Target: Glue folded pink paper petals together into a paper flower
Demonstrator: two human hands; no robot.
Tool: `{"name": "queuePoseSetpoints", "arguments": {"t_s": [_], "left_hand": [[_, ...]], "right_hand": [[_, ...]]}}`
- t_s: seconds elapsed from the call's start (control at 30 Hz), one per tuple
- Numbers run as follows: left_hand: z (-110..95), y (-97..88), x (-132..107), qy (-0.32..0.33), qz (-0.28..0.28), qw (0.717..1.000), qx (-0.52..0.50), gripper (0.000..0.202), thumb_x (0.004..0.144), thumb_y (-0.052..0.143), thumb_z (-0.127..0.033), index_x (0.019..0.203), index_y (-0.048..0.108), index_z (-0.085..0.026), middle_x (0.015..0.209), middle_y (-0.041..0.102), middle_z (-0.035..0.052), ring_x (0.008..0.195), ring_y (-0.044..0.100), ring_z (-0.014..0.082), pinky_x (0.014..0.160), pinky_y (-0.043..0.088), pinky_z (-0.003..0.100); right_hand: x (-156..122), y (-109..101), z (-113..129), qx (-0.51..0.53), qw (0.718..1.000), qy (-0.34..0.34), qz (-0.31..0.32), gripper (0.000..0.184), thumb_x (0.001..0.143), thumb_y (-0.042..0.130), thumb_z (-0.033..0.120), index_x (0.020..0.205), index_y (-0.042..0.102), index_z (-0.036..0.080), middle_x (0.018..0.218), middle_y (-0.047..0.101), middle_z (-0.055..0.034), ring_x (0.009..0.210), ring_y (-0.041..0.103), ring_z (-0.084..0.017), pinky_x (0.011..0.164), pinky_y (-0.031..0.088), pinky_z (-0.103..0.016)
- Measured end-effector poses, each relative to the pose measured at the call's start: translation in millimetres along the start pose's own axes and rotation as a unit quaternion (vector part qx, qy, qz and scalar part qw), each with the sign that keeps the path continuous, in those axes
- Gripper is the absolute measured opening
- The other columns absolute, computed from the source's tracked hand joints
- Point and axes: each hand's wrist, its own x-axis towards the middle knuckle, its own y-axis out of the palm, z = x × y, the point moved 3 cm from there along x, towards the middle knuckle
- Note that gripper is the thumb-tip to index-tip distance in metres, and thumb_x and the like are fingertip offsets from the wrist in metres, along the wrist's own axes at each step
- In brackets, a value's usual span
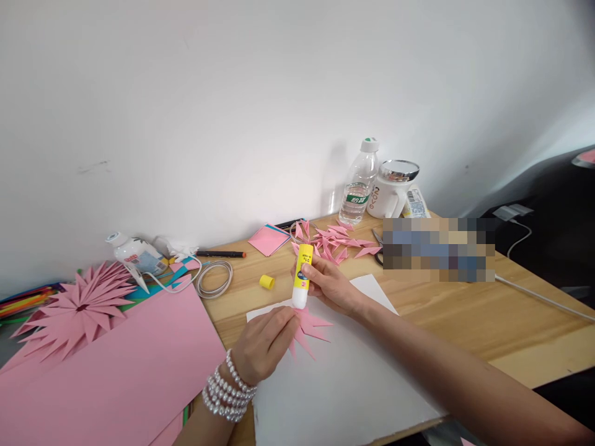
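My right hand (329,282) is closed around a yellow and white glue stick (303,272), tip pointing down. The stick's white end meets a pink folded-paper star piece (310,328) with several pointed spikes. My left hand (267,341), wearing pearl bracelets at the wrist, pinches that star piece at its upper left side; the fingertips are partly hidden. Beneath both hands lies a white board (353,390). The glue stick's yellow cap (266,282) rests on the wooden table just left of the stick.
Loose pink folded points (332,238) lie behind my hands, near scissors (378,248). A water bottle (357,186) and white mug (389,192) stand by the wall. At left are a large pink paper star (83,306), pink sheets (116,378), a white bottle (137,254) and a tape roll (214,279).
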Motion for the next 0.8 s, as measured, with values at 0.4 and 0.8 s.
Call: {"name": "queuePoseSetpoints", "arguments": {"t_s": [0.4, 0.8], "left_hand": [[2.9, 2.0, -3.1, -0.005, -0.003, 1.000, 0.008, 0.018, 0.084, 0.043, -0.003, 0.096, 0.056, -0.007, 0.084, 0.063, 0.0132, 0.081, 0.060, 0.0174, 0.066, 0.053, 0.028], [0.4, 1.8, -2.8, 0.002, 0.002, 1.000, 0.026, 0.020, 0.084, 0.041, -0.005, 0.097, 0.056, -0.006, 0.086, 0.065, 0.0143, 0.087, 0.061, 0.0188, 0.070, 0.054, 0.028]], "right_hand": [[-0.8, -0.5, 4.8, 0.001, 1.000, -0.013, -0.005, 0.031, 0.075, 0.061, 0.046, 0.073, 0.047, 0.018, 0.062, 0.037, 0.0054, 0.048, 0.022, -0.005, 0.044, 0.021, -0.019], [-1.2, -0.1, 1.7, -0.022, 1.000, -0.006, -0.018, 0.033, 0.072, 0.063, 0.047, 0.074, 0.048, 0.018, 0.068, 0.039, 0.0034, 0.053, 0.026, -0.007, 0.047, 0.026, -0.020]]}}
